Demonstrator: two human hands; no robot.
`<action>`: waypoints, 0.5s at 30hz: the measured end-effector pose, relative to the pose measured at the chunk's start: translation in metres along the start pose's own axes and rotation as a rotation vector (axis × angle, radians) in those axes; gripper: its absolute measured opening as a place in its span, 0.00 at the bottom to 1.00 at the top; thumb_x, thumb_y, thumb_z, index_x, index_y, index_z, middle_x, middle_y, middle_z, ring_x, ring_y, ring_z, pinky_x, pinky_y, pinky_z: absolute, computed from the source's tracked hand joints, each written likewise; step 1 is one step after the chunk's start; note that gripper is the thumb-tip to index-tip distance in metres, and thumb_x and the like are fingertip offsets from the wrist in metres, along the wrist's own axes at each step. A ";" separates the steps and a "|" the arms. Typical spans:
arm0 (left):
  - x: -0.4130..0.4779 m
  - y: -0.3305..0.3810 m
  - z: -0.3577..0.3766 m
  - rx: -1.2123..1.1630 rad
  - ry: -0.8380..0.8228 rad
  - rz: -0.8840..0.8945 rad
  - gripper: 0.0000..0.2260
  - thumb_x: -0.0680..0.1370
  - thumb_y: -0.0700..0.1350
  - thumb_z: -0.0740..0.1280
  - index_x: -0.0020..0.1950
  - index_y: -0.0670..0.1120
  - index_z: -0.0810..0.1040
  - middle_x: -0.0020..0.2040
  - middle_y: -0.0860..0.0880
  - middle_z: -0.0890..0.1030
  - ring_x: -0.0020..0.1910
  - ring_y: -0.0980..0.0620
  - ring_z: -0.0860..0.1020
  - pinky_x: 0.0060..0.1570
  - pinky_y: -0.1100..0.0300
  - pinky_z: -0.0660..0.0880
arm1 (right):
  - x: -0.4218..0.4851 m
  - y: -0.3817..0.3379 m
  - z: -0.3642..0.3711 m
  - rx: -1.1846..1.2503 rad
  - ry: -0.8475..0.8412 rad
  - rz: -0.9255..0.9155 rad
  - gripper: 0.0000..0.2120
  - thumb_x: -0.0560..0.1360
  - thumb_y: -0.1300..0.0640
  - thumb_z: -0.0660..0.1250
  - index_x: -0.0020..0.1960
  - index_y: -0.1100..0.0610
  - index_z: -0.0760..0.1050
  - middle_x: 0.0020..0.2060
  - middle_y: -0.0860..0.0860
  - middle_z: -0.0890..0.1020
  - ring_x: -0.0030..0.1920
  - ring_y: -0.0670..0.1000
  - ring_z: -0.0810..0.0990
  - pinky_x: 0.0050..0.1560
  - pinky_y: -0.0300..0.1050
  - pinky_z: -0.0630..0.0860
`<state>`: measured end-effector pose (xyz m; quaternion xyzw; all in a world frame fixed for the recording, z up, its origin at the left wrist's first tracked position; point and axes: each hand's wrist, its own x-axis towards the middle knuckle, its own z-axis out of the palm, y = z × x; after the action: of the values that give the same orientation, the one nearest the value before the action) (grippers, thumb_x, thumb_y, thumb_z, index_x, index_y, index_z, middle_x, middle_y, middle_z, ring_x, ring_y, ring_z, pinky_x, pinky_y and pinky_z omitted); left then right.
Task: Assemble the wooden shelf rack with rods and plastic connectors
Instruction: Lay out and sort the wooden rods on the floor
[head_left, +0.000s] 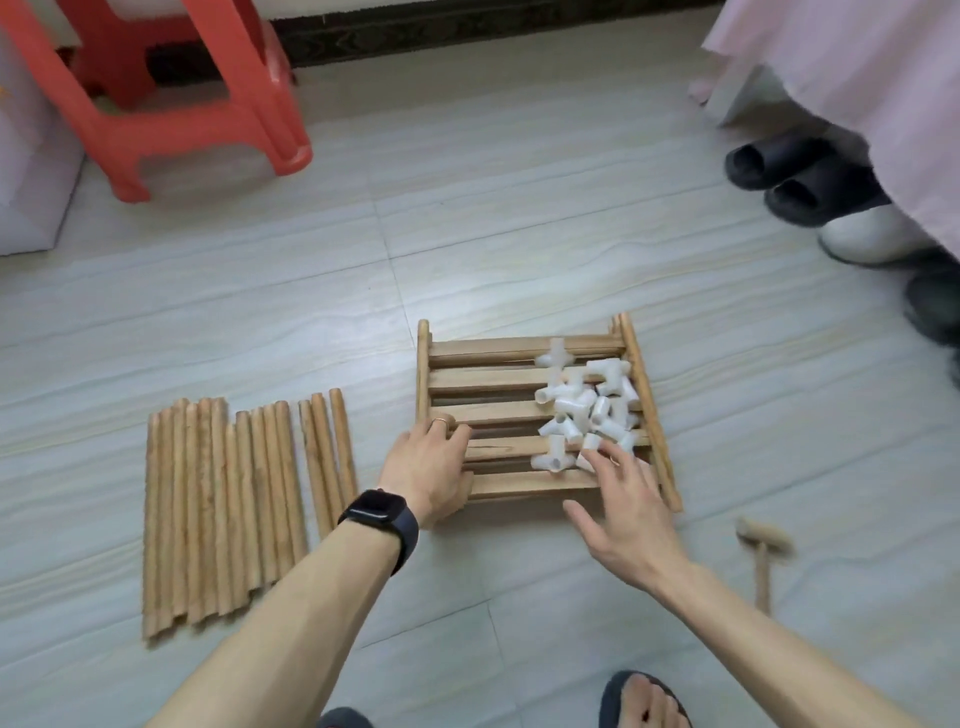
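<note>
Pale tiled floor (519, 234), wooden rack (483, 379), red stool (171, 104)

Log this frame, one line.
left hand: grips shelf panel | right hand: spread over connectors | rods: floor, left | mallet: floor, right

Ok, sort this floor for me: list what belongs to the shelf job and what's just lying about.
For the job: wooden rods, shelf panels, white plastic connectors, and probably the small wooden mallet.
Lying about: red stool, black slippers, pink cloth.
</note>
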<state>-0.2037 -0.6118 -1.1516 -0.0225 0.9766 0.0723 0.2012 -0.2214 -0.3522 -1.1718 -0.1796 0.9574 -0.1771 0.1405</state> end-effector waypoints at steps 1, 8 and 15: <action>0.004 0.009 0.007 -0.004 -0.009 0.006 0.24 0.80 0.52 0.63 0.75 0.49 0.65 0.76 0.44 0.66 0.73 0.43 0.64 0.69 0.48 0.67 | -0.003 0.009 0.001 0.029 0.037 0.058 0.34 0.76 0.43 0.71 0.77 0.53 0.65 0.76 0.56 0.63 0.75 0.60 0.62 0.73 0.56 0.65; 0.036 0.068 0.029 -0.152 0.065 0.093 0.33 0.78 0.59 0.65 0.79 0.53 0.56 0.77 0.47 0.63 0.73 0.44 0.65 0.68 0.47 0.70 | 0.036 0.036 -0.002 0.014 -0.080 0.151 0.39 0.76 0.48 0.68 0.81 0.53 0.55 0.78 0.59 0.57 0.76 0.61 0.59 0.75 0.52 0.59; 0.066 0.094 0.028 -0.223 -0.036 0.037 0.42 0.78 0.48 0.69 0.81 0.57 0.42 0.68 0.42 0.71 0.61 0.41 0.75 0.52 0.47 0.79 | 0.084 0.036 -0.016 0.018 -0.325 0.239 0.54 0.70 0.43 0.74 0.82 0.42 0.40 0.78 0.57 0.47 0.75 0.62 0.65 0.68 0.53 0.70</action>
<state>-0.2606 -0.5157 -1.1905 -0.0256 0.9590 0.1844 0.2136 -0.3123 -0.3498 -1.1887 -0.0897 0.9349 -0.1363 0.3150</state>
